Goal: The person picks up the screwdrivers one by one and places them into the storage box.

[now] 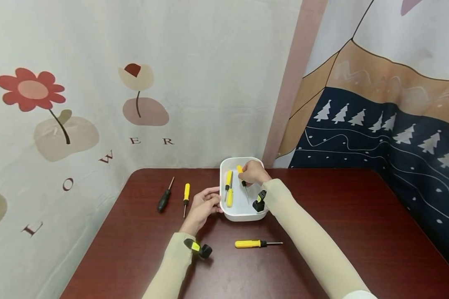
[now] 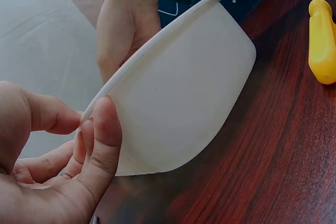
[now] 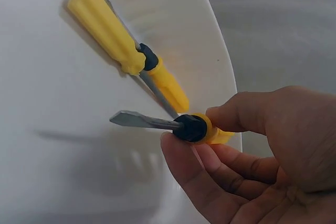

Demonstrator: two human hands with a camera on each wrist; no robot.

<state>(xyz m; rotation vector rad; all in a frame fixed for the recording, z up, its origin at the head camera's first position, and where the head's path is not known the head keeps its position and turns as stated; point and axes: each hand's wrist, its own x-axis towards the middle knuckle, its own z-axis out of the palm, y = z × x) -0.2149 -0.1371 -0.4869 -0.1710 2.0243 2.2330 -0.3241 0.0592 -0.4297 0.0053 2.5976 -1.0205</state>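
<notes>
screwdriver (image 1: pixel 248 243), yellow-handled, lies nearest us, crosswise on the table (image 1: pixel 378 236), no hand on it. and the hands past it?

left hand (image 1: pixel 203 205) pinches the white box (image 1: pixel 243 218) by its left rim, thumb and fingers drawn together on the wall. steadying it, i'd say.

what's off to the left of that hand?

another yellow screwdriver (image 1: pixel 187 192) and a black-handled screwdriver (image 1: pixel 164 201), both loose on the table, apart from each other.

and inside the box?

two yellow screwdrivers (image 1: pixel 230 197), touching, near the left wall, handles at opposite ends. beside them the right hand (image 1: pixel 253 172) holds a third, the gripped screwdriver (image 3: pixel 190 128), thumb and fingertips curled in around it by the black collar, blade pointing down.

meant to stay in, or to come out?

can't tell from where we stand. the step in hand, as i judge it, is placing or picking that one.

and the next move?

calls for a steady rim, and a blade clear of the pair. beyond it all hangs the printed curtain (image 1: pixel 217 83).
</notes>
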